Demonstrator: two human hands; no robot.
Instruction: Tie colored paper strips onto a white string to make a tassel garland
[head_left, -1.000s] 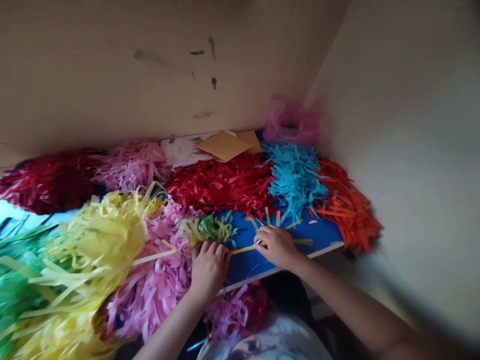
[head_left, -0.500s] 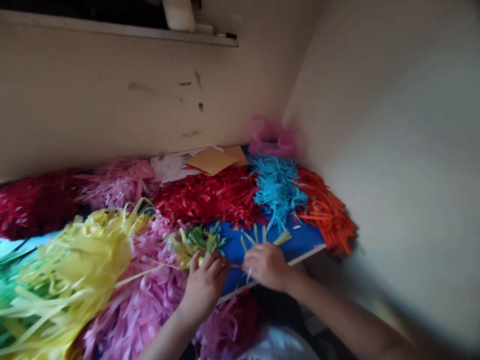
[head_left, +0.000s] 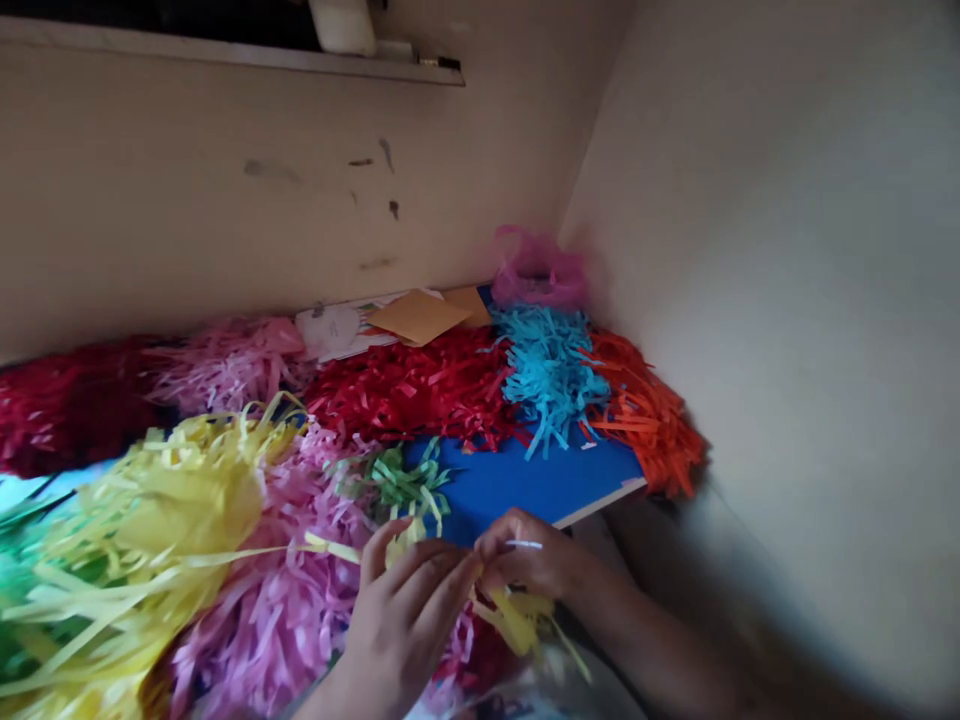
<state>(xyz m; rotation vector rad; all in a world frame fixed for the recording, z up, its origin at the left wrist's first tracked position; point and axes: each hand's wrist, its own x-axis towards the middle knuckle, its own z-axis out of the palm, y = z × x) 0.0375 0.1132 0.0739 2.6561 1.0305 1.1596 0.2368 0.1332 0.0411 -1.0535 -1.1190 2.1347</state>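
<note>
Pinching narrow yellow paper strips (head_left: 514,618) between left hand (head_left: 401,625) and right hand (head_left: 529,557), hands pressed close, flat blue board (head_left: 517,485) at twelve o'clock, green paper shreds (head_left: 397,482) at eleven o'clock, fluffy pink paper fringe (head_left: 255,610) at nine o'clock

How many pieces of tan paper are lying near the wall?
2: one tilted tan paper square on a white printed card, and a second tan paper piece just right of it, partly covered. More may be hidden.

The left hand (head_left: 401,625) and right hand (head_left: 525,555) meet low in the view, their fingers curled inward and fingertips close together in a pinching pose. The left wrist (head_left: 330,705) sits at the bottom edge, while the shadowed right forearm (head_left: 660,645) slants in from the lower right.
</note>
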